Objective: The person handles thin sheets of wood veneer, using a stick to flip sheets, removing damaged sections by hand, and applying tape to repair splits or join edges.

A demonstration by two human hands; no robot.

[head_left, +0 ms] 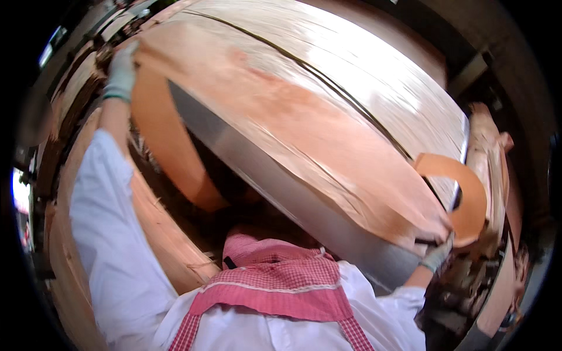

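Observation:
A wide, thin sheet of reddish wood veneer is stretched across the middle of the view, motion-blurred. My left hand, in a pale glove, is raised at the upper left and grips the sheet's left end, which hangs down in a curl. At the lower right, my right hand, also gloved, holds the sheet's other end, where the veneer curls over. Below the sheet runs a grey metal edge. White sleeves and a pink checked cloth fill the bottom.
Stacks of pale veneer lie beyond the held sheet. More veneer is piled at the left and along the right side. Dark machine parts sit at the lower right.

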